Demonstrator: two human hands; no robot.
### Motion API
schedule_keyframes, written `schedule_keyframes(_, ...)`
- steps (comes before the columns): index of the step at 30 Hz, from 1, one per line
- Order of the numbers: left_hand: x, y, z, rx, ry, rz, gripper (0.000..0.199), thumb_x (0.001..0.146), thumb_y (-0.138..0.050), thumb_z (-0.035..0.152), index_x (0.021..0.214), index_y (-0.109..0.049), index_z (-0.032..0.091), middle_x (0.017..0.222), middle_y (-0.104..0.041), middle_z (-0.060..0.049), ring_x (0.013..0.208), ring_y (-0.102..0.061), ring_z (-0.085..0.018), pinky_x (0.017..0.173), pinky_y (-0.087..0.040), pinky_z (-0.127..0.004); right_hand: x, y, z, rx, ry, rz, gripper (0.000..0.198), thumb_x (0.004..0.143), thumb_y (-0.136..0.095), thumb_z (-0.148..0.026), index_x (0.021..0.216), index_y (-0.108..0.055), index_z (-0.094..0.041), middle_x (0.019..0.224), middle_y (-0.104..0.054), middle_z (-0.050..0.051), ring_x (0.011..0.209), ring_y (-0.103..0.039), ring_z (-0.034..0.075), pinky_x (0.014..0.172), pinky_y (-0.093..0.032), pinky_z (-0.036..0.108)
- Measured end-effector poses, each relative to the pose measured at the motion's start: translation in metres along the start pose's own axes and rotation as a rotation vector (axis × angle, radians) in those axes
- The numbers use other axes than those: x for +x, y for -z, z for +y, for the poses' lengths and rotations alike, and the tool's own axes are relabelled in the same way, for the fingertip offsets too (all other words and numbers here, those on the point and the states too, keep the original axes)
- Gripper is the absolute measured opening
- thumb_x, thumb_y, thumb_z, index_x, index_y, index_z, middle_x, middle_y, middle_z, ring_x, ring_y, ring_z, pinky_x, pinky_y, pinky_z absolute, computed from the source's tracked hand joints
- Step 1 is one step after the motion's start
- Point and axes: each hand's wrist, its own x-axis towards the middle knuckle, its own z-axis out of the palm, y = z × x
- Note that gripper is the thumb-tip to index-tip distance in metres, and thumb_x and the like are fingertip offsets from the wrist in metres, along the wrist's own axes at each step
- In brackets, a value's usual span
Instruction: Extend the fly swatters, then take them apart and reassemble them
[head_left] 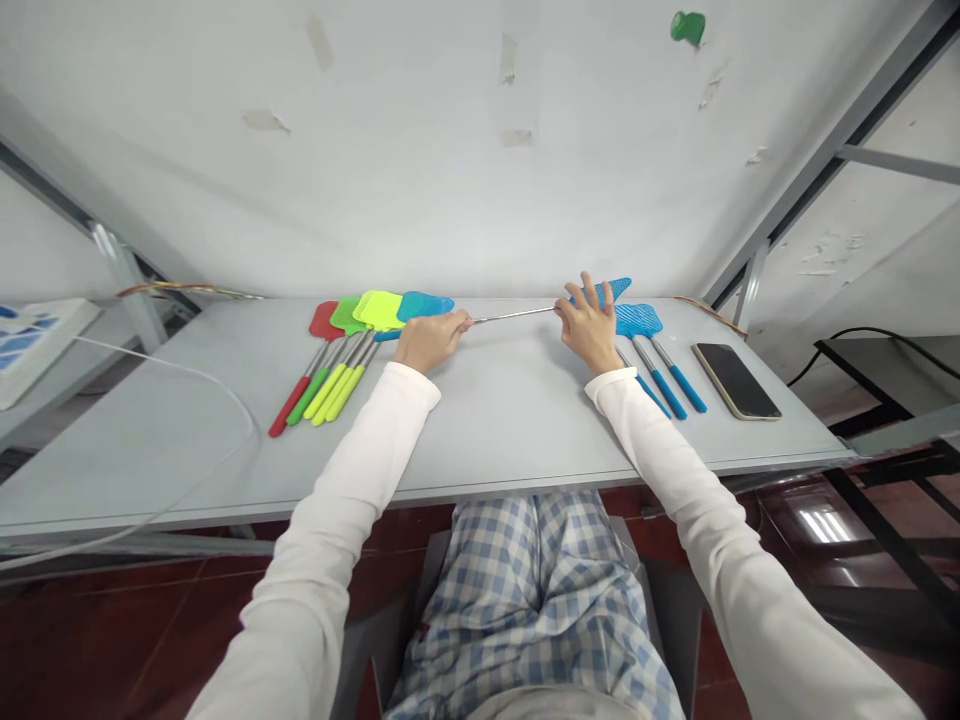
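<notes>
Head cam, going big to small: white wall rising behind both hands, old tape bits stuck on it, then a long grey table under them. Its back edge runs along the wall just beyond the hands; the front edge passes under the forearms, right by the lap. Room to move is mostly the stretch of tabletop between the forearms, down to that front edge. It's tighter on the outer sides: red, green and yellow swatters plus a blue head sit just left of the left hand, and more blue swatters just right of the right. The blue fly swatter in play stretches between the hands over the table's back part. Left hand is closed on its handle end, fingertips pinching the metal shaft; right hand pinches the shaft by the mesh head, other fingers raised. Smallest: a phone, farther right of the right hand.
</notes>
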Motion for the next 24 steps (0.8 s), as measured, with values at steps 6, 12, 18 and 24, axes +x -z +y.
schedule_keyframes(6,-0.001,-0.018,0.025,-0.093,-0.156,0.095,0.049,0.099,-0.024,0.045,0.114,-0.061,0.017,0.103,-0.069,-0.014,0.093,-0.063,-0.022,0.078,-0.040,-0.031,0.001,0.002,-0.040,0.043,0.188,-0.136,0.033,0.098,-0.029,-0.017,0.106,-0.061,-0.016,0.103,-0.068,0.012,0.104,-0.058,0.023,0.093,-0.034,0.038)
schedule_keyframes(12,-0.001,-0.013,0.049,-0.110,-0.316,0.100,0.042,0.097,-0.029,0.039,0.118,-0.057,0.014,0.107,-0.065,-0.015,0.100,-0.058,-0.026,0.087,-0.038,-0.038,-0.003,0.003,-0.043,0.046,0.270,-0.201,0.035,0.103,-0.026,-0.027,0.106,-0.059,-0.016,0.096,-0.067,0.009,0.088,-0.056,0.020,0.075,-0.030,0.032)
schedule_keyframes(18,-0.003,-0.016,0.062,-0.002,-0.200,-0.068,0.034,0.095,-0.035,0.033,0.111,-0.057,0.013,0.104,-0.066,-0.016,0.096,-0.062,-0.027,0.075,-0.041,-0.034,-0.008,0.000,-0.053,0.065,0.353,-0.316,0.032,0.102,-0.029,-0.024,0.105,-0.058,-0.013,0.095,-0.066,0.011,0.089,-0.058,0.020,0.072,-0.031,0.031)
schedule_keyframes(24,0.002,-0.017,0.054,0.039,-0.137,-0.181,0.039,0.094,-0.038,0.045,0.098,-0.065,0.017,0.088,-0.072,-0.014,0.079,-0.067,-0.025,0.064,-0.039,-0.030,-0.003,0.007,-0.059,0.036,0.272,-0.476,0.029,0.098,-0.035,-0.024,0.113,-0.059,-0.018,0.092,-0.069,0.010,0.074,-0.062,0.019,0.059,-0.027,0.029)
